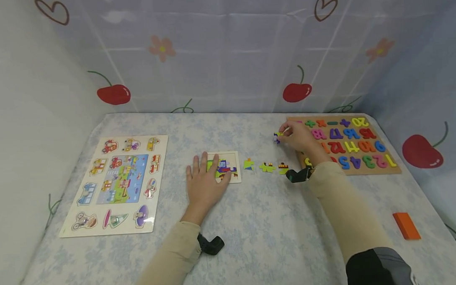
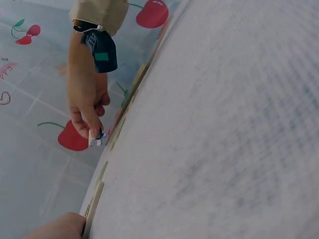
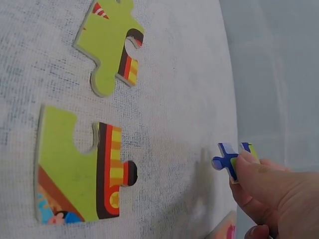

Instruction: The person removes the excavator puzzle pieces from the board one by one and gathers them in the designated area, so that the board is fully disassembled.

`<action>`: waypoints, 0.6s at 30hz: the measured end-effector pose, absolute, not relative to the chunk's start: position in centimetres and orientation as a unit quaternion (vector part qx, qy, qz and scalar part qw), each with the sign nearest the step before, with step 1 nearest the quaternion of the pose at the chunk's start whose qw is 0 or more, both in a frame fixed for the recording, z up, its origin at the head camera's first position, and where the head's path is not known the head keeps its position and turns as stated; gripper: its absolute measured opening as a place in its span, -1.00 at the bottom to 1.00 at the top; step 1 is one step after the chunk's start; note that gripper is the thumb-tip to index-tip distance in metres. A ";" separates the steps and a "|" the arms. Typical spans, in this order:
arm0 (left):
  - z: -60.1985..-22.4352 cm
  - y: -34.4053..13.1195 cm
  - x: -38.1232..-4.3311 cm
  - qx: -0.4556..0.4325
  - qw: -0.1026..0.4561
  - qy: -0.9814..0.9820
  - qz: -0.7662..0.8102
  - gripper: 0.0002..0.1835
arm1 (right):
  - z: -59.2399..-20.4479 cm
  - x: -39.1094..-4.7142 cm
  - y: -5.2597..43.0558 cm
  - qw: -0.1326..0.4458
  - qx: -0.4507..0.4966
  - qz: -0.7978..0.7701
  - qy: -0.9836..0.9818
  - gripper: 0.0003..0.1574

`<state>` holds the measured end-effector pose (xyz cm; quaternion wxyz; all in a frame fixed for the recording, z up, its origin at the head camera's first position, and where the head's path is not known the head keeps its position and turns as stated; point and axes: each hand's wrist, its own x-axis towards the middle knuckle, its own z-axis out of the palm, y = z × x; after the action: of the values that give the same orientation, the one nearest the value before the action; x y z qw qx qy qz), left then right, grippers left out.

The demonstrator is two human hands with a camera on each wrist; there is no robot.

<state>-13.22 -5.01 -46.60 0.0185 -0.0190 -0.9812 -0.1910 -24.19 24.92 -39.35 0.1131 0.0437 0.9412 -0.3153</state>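
Jigsaw piece (image 1: 276, 137) is in the right hand (image 1: 299, 141), out toward the desk's (image 1: 254, 246) far edge, just left of the number board (image 1: 396, 170). Right grip: thumb and fingers closed in a pinch on one side of it, so a tab and part of the print show, presumably for easy turning. Looks lifted, but the angle is poor and I can't confirm clearance.

Left grip: nothing in it. Left hand (image 1: 205, 189) lies flat, fingers spread, over the left part of the puzzle tray (image 1: 238, 159), mid-desk; probably steadying it. It hides part of the picture.

Three loose pieces, first (image 1: 248, 164), second (image 1: 268, 167) and third (image 1: 283, 168), sit apart in a row between tray and board, likely for easy reach. Right wrist camera (image 1: 298, 176) crowds the third; right forearm crosses the board's near-left corner.

Picture board (image 1: 69, 232) near the desk's left edge, orange block (image 1: 406, 226) near the right.
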 end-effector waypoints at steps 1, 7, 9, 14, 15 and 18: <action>-46.6 -5.0 -13.2 -0.019 0.018 -0.981 -0.190 -0.20 | -39.4 -24.3 24.9 0.115 0.043 -0.314 0.942 -0.73; -46.9 -4.9 -13.3 -0.016 0.012 -0.981 -0.191 -0.21 | -39.9 -24.4 25.0 0.121 0.042 -0.290 0.948 -0.72; -46.9 -4.9 -13.3 -0.015 0.010 -0.982 -0.190 -0.21 | -39.9 -24.3 25.0 0.116 0.038 -0.278 0.953 -0.72; -47.0 -4.9 -13.3 -0.014 0.010 -0.981 -0.191 -0.20 | -40.2 -24.3 24.8 0.086 0.025 -0.237 0.967 -0.73; -46.9 -4.9 -13.3 -0.013 0.010 -0.981 -0.193 -0.20 | -40.4 -24.4 24.8 0.081 0.023 -0.228 0.970 -0.73; -46.9 -4.9 -13.3 -0.011 0.010 -0.981 -0.193 -0.20 | -40.7 -24.6 24.6 0.063 0.017 -0.195 0.979 -0.73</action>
<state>-13.28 -4.88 -46.91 0.0100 -0.0106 -0.9810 -0.1934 -24.60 24.64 -40.67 0.0631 0.0167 0.9785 -0.1955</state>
